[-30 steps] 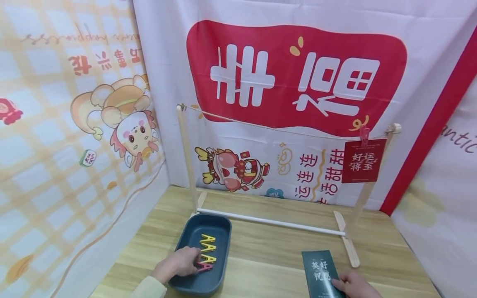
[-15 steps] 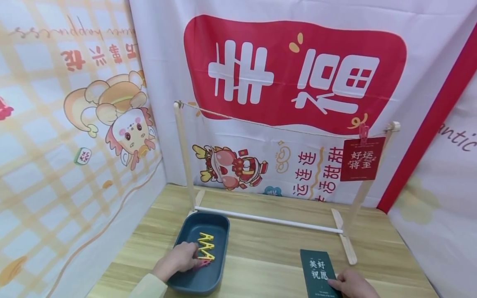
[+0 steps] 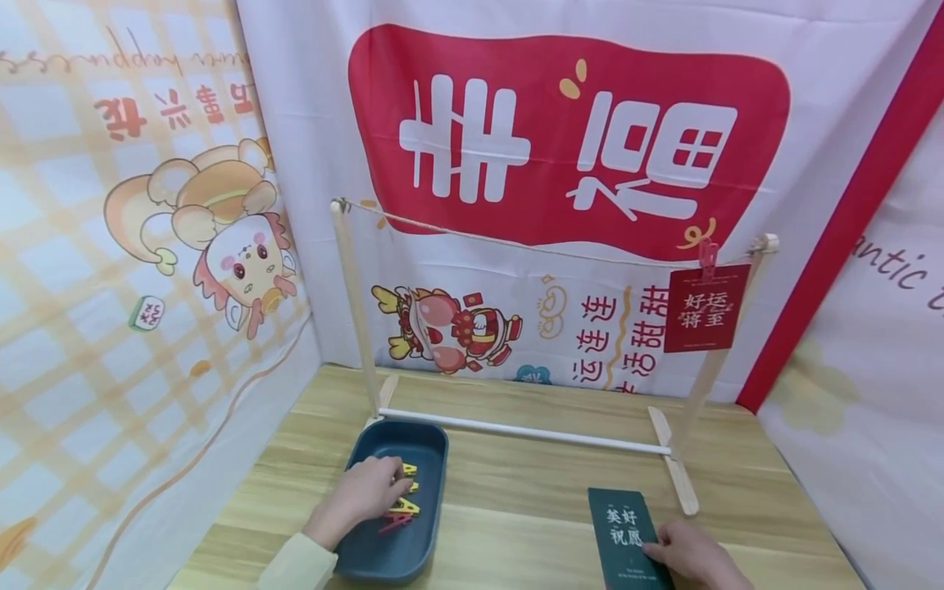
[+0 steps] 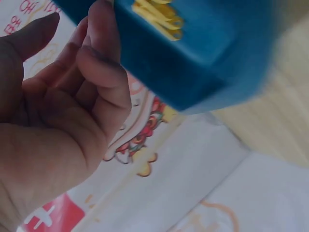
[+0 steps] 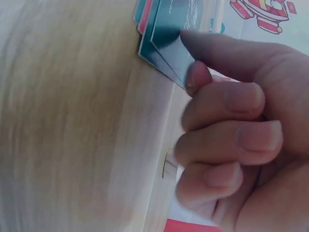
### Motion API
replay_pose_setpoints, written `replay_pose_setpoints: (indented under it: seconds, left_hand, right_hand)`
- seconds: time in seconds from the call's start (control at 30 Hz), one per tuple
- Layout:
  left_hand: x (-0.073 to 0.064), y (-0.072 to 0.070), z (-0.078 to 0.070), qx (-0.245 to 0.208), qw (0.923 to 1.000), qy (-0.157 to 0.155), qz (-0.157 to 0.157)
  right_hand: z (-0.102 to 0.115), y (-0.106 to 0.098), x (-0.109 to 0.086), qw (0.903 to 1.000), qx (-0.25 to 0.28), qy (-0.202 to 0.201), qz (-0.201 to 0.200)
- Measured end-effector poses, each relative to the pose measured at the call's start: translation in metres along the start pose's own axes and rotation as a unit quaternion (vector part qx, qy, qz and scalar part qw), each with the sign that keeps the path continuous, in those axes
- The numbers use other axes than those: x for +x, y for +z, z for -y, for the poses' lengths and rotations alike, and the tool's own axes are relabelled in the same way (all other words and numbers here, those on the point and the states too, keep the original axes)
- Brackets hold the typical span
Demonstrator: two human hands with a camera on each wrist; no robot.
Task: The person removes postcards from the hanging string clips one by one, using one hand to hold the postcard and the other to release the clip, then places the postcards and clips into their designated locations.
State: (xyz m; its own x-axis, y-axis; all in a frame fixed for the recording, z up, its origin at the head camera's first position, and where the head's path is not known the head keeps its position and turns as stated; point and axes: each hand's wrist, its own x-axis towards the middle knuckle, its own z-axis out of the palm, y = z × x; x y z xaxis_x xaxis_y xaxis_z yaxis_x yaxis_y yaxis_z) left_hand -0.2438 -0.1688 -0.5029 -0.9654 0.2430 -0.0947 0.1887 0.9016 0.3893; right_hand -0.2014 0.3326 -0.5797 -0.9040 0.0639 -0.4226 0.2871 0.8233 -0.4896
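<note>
My left hand [image 3: 369, 490] is inside the dark blue tray [image 3: 442, 459], its fingertips at a row of yellow clothespins [image 3: 408, 506]. In the left wrist view its fingers are loosely bent, the thumb stands apart, and no held thing shows. Below the yellow row lies a pink-red clothespin [image 3: 397, 522]. At the lower right, my right hand [image 3: 696, 551] pinches the edge of a dark green card [image 3: 625, 528] with white writing. The right wrist view shows this green card [image 5: 171, 36] on a stack with a red edge [image 5: 144, 17] among the layers.
A wooden stand [image 3: 357, 303] with a cord [image 3: 509, 241] strung across its top is behind the tray. A red card [image 3: 704, 315] hangs at the cord's right end from a pink clothespin [image 3: 709, 259]. A white rod [image 3: 524, 432] joins the stand's feet above the wooden table [image 3: 509, 516].
My left hand has left the red clothespin, which lies in the tray, and moved up to the yellow ones. The right hand keeps its pinch on the green card. The head view has shifted slightly.
</note>
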Motion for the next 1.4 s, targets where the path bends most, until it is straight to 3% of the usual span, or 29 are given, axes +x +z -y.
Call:
replay_pose_setpoints:
  seconds: [0.1, 0.2, 0.33, 0.53, 0.77, 0.87, 1.0, 1.1, 1.23, 1.3, 1.4]
  left_hand:
    - [0.002, -0.006, -0.011, -0.009, 0.9997, 0.013, -0.018]
    - [0.003, -0.013, -0.021, -0.016, 0.9986, 0.030, -0.041]
    - [0.001, -0.022, -0.036, -0.027, 0.9961, 0.054, -0.065]
    - [-0.003, -0.031, -0.057, -0.048, 0.9922, 0.079, -0.083]
    - [0.001, -0.040, -0.071, -0.036, 0.9866, 0.107, -0.118]
    - [0.005, -0.048, -0.076, -0.038, 0.9864, 0.104, -0.122]
    - [0.014, -0.059, -0.083, -0.052, 0.9819, 0.114, -0.142]
    - [0.020, -0.067, -0.090, -0.069, 0.9767, 0.128, -0.158]
    - [0.025, -0.075, -0.101, -0.085, 0.9720, 0.143, -0.166]
    - [0.027, -0.080, -0.107, -0.088, 0.9689, 0.156, -0.171]
    - [0.033, -0.086, -0.116, -0.088, 0.9634, 0.180, -0.178]
  right_hand:
    - [0.001, -0.004, -0.001, 0.9993, 0.010, -0.011, -0.035]
    - [0.002, -0.011, 0.000, 0.9943, 0.022, -0.047, -0.093]
    - [0.005, -0.023, -0.001, 0.9820, 0.039, -0.097, -0.158]
    - [0.014, -0.042, -0.011, 0.9616, 0.092, -0.105, -0.237]
    - [0.030, -0.065, -0.019, 0.9025, 0.076, -0.167, -0.389]
    - [0.038, -0.076, -0.021, 0.8841, 0.077, -0.187, -0.421]
    - [0.049, -0.093, -0.024, 0.8704, 0.065, -0.205, -0.443]
    - [0.055, -0.104, -0.025, 0.8512, 0.052, -0.223, -0.472]
    - [0.062, -0.116, -0.025, 0.8154, 0.046, -0.255, -0.518]
    - [0.065, -0.122, -0.025, 0.8038, 0.051, -0.268, -0.529]
    - [0.069, -0.131, -0.026, 0.7936, 0.055, -0.273, -0.541]
